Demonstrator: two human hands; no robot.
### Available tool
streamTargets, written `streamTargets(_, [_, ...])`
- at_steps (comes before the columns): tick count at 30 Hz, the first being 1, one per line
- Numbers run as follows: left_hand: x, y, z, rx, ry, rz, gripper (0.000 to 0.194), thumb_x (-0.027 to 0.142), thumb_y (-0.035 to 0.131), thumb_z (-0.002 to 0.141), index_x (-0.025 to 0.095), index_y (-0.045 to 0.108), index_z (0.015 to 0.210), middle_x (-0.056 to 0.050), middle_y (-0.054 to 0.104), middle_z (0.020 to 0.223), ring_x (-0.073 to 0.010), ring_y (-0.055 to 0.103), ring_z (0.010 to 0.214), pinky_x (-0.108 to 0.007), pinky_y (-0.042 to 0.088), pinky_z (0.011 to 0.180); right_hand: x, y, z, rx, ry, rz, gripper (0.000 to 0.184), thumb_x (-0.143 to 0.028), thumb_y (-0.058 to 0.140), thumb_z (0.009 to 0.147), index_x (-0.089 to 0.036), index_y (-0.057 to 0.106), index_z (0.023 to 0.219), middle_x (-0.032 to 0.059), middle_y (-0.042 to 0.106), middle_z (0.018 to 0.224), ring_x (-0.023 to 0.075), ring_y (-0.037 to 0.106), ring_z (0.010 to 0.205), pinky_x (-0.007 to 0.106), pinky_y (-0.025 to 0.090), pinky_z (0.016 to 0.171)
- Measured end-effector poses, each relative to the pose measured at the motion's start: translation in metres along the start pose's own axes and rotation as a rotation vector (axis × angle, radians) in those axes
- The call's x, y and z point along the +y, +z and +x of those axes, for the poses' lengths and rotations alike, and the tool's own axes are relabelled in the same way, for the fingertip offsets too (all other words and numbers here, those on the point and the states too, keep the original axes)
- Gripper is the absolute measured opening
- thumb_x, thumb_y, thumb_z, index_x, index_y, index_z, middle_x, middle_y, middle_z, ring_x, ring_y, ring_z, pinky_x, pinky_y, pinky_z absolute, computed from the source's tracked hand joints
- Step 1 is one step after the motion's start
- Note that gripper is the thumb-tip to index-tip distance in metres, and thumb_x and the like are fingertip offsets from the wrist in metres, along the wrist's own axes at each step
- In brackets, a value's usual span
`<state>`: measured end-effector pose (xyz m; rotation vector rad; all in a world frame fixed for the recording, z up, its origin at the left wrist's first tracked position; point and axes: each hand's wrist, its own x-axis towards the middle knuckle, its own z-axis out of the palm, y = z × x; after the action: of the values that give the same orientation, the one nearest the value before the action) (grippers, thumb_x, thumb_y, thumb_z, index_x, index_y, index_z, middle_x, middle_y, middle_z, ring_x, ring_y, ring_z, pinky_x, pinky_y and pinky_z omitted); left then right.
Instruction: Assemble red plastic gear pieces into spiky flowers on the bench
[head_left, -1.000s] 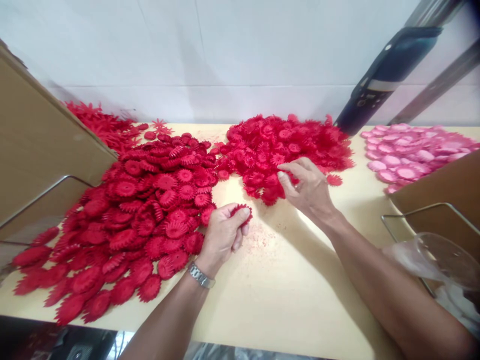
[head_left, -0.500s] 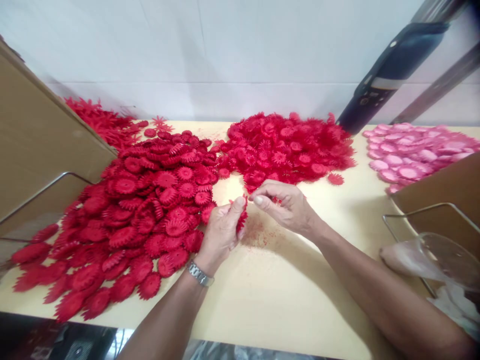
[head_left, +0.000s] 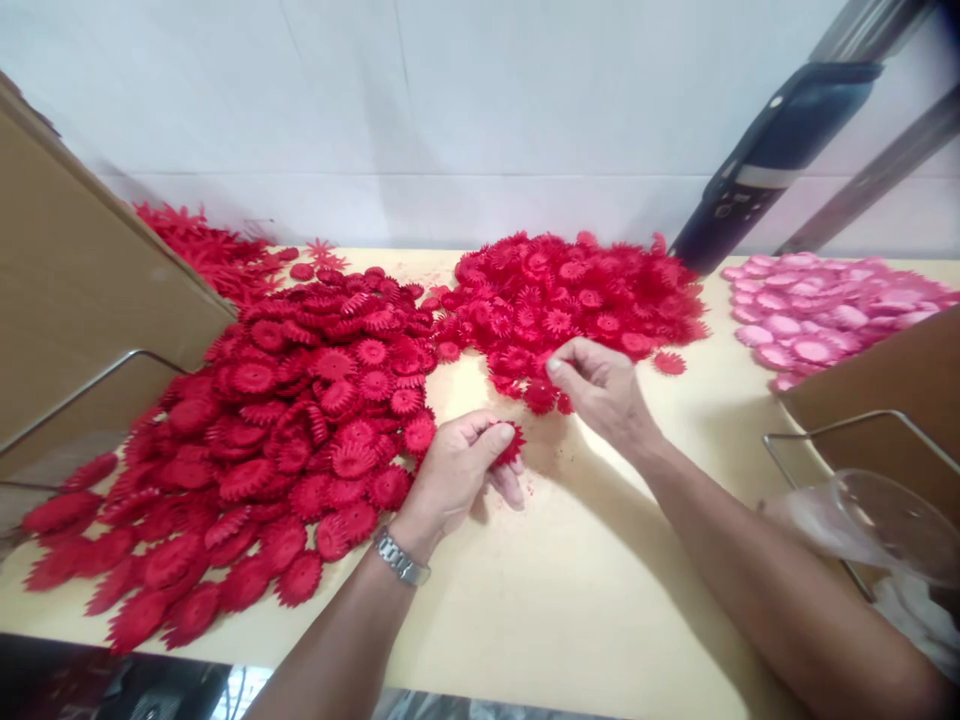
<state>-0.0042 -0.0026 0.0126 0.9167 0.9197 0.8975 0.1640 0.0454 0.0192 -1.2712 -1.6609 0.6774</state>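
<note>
My left hand (head_left: 461, 465), with a metal watch at the wrist, pinches a toothed red flower disc (head_left: 511, 445) between thumb and fingers. Part of that disc is hidden by the thumb. My right hand (head_left: 600, 390) has its thumb and forefinger pressed together at the front edge of the middle pile of red flower discs (head_left: 577, 290). Whatever sits in that pinch is too small to make out. Beside the left hand spreads a larger heap of red flower discs (head_left: 300, 420).
Red star-shaped pieces (head_left: 210, 250) lie at the back left, near a cardboard box (head_left: 97, 230). Pink discs (head_left: 832, 310) lie at the right behind another box (head_left: 892, 390). A clear plastic cup (head_left: 885, 520) stands low at the right. A dark device (head_left: 772, 160) leans at the wall.
My hands have moved apart. The right went right, with red discs now lying below its fingertips; the left, with its disc, came slightly right and nearer.
</note>
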Motion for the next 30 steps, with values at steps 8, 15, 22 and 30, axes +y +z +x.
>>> streamTargets(8, [0.006,-0.006,-0.002,-0.082,-0.029,-0.235,0.021,0.026,0.054,0.078,0.016,0.054,0.096,-0.003,0.063,0.078,-0.0113,0.058,0.042,-0.027,0.05,0.042,0.018,-0.017,0.01,0.17,-0.218,-0.668,0.023,-0.034,0.052,0.08,-0.019,0.067,0.074,0.0036,0.061,0.075,0.0123,0.051,0.056,0.026,0.039,0.053])
streamTargets(15, [0.004,-0.005,0.001,0.055,-0.062,-0.222,0.039,0.045,0.041,0.085,0.011,0.055,0.099,-0.008,0.066,0.069,-0.0138,0.059,0.043,-0.027,0.05,0.043,0.016,-0.006,0.007,0.039,-0.339,-0.536,0.021,-0.022,0.048,0.082,-0.017,0.066,0.071,0.0043,0.062,0.073,0.0142,0.056,0.065,0.025,0.043,0.059])
streamTargets(22, [0.008,-0.003,0.0,0.012,-0.06,-0.298,0.028,0.032,0.048,0.084,0.015,0.052,0.106,-0.008,0.068,0.087,-0.0167,0.067,0.065,-0.025,0.052,0.056,0.014,-0.006,0.007,-0.023,-0.362,-0.513,0.022,-0.019,0.048,0.082,-0.016,0.064,0.068,0.0048,0.062,0.072,0.0136,0.055,0.063,0.025,0.042,0.058])
streamTargets(30, [0.0,-0.001,0.001,0.132,0.01,-0.112,0.018,0.027,0.061,0.072,0.011,0.053,0.067,-0.003,0.063,0.054,-0.0117,0.057,0.038,-0.021,0.046,0.039,0.013,-0.006,0.008,-0.038,-0.363,-0.443,0.023,-0.018,0.047,0.082,-0.016,0.061,0.064,0.0039,0.058,0.067,0.013,0.051,0.06,0.025,0.04,0.057])
